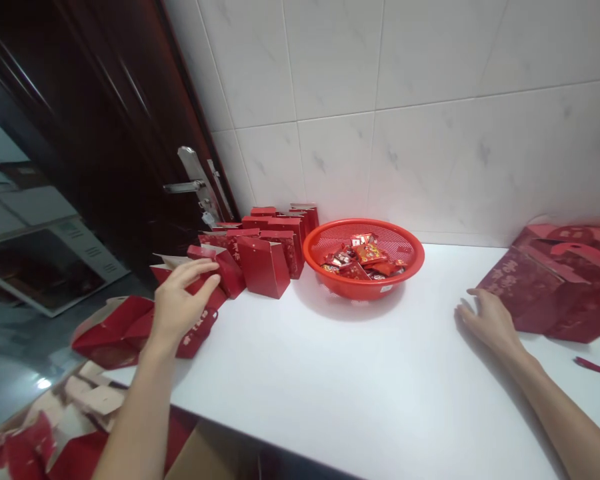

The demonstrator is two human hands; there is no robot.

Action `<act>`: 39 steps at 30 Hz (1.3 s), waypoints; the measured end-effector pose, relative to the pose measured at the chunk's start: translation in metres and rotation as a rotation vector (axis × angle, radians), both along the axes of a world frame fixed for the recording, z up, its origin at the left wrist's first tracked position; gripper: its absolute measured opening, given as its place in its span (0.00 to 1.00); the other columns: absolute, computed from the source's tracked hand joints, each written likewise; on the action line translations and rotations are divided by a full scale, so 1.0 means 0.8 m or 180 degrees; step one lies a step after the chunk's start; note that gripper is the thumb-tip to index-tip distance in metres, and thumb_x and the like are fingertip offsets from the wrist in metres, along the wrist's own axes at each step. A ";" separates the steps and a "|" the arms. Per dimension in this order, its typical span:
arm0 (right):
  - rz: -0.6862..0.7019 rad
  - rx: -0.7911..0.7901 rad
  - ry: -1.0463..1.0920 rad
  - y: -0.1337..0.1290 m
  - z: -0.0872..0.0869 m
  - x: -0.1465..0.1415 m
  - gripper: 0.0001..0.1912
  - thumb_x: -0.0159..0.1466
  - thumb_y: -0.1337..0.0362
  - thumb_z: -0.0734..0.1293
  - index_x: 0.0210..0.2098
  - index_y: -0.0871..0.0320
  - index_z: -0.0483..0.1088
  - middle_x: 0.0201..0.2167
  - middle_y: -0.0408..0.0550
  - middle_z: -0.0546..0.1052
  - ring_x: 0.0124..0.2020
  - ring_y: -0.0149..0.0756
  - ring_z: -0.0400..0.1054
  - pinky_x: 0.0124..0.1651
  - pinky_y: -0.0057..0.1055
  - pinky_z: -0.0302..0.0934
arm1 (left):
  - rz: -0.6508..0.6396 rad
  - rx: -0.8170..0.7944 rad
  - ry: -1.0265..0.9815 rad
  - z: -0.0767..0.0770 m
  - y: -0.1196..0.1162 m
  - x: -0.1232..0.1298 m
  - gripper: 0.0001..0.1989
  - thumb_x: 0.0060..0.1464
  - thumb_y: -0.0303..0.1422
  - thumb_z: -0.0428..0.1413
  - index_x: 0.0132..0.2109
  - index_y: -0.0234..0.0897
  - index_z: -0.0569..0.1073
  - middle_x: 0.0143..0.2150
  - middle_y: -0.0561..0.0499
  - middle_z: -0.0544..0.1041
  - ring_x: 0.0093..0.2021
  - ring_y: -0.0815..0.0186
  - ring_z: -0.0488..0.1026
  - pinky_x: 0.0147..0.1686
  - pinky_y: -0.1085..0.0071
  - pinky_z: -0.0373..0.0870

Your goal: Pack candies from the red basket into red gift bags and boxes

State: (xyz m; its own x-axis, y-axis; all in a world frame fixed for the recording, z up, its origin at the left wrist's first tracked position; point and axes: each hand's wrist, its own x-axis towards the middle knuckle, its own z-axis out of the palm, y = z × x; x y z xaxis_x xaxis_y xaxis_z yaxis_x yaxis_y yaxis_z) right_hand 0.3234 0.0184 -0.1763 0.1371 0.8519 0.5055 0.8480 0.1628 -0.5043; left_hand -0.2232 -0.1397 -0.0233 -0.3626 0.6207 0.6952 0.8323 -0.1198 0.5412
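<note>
My left hand [183,300] is at the left end of the table, among folded red gift boxes. Its fingers stretch toward a small red box [225,267], thumb apart from them; whether the tips touch the box I cannot tell. Below this hand, another red box with gold lettering [196,337] lies partly hidden. My right hand [490,320] rests low over the white table on the right, thumb and fingers apart with nothing between them. Just beyond it stand larger dark red gift boxes with handles [545,293].
An orange-red plastic basket [320,263] holds several wrapped snacks [367,253]. More red boxes [265,267] stand in rows left of it. A red strip [597,367] lies at the right. Below the white table [340,373] are flattened boxes [97,400]. A door handle [185,187] is behind.
</note>
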 end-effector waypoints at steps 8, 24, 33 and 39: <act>0.0006 -0.0109 0.0255 -0.010 0.013 -0.016 0.19 0.53 0.56 0.62 0.41 0.59 0.70 0.43 0.61 0.76 0.47 0.55 0.72 0.51 0.49 0.65 | 0.0003 -0.0588 -0.0075 -0.009 0.060 0.037 0.44 0.47 0.49 0.64 0.67 0.38 0.62 0.66 0.36 0.67 0.65 0.46 0.66 0.64 0.50 0.65; 0.0558 0.0542 0.0558 -0.038 0.046 -0.052 0.18 0.59 0.57 0.62 0.45 0.58 0.71 0.46 0.58 0.77 0.45 0.51 0.74 0.48 0.49 0.70 | 0.0098 -0.0132 -0.1193 -0.003 0.098 0.047 0.18 0.47 0.34 0.53 0.44 0.37 0.81 0.44 0.45 0.83 0.50 0.52 0.78 0.53 0.60 0.73; 0.0869 0.1506 0.0539 -0.066 0.071 -0.102 0.10 0.68 0.62 0.63 0.47 0.56 0.70 0.49 0.56 0.77 0.45 0.44 0.76 0.42 0.41 0.74 | -0.1636 -0.0380 -0.2256 0.012 0.074 0.121 0.10 0.37 0.34 0.59 0.30 0.38 0.81 0.32 0.50 0.82 0.35 0.60 0.77 0.34 0.71 0.73; 0.1325 0.1586 0.0453 -0.085 0.074 -0.138 0.11 0.70 0.67 0.63 0.51 0.55 0.67 0.50 0.56 0.76 0.47 0.43 0.75 0.43 0.38 0.73 | -0.2878 -0.1202 -0.1725 -0.006 0.070 0.217 0.12 0.48 0.33 0.54 0.36 0.37 0.82 0.37 0.48 0.83 0.40 0.59 0.77 0.39 0.68 0.72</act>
State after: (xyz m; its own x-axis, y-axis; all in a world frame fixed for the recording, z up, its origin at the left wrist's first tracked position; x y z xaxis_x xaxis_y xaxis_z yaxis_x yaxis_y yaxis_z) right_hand 0.2134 -0.0500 -0.1169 -0.0583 0.5172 0.8539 0.5947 0.7050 -0.3864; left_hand -0.0492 -0.0835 -0.0281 0.1308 0.9469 0.2936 0.1655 -0.3129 0.9353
